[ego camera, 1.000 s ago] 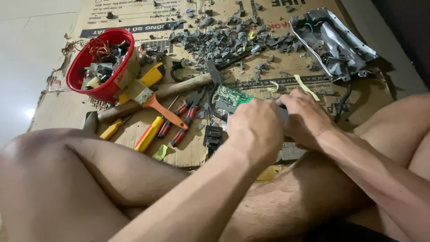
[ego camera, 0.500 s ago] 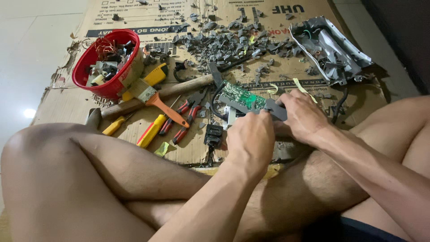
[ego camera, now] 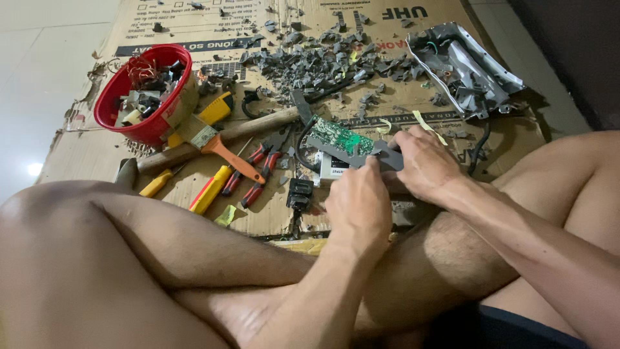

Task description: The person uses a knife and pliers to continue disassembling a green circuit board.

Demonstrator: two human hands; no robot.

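I sit cross-legged on the floor over a sheet of cardboard. Both hands grip a grey plastic casing that carries a green circuit board. My left hand holds its near side, fingers curled tight. My right hand clamps the right end, thumb on top. A black cable loops out of the casing's left side, and a black plug block lies just left of my left hand.
A red bowl of scrap parts stands far left. A hammer, an orange-handled brush, red pliers and yellow screwdrivers lie beside it. Grey plastic shards litter the far cardboard; a broken grey housing sits far right.
The casing with the green board has shown more from under my hands. My left hand slid back toward me and the right shifted slightly right.
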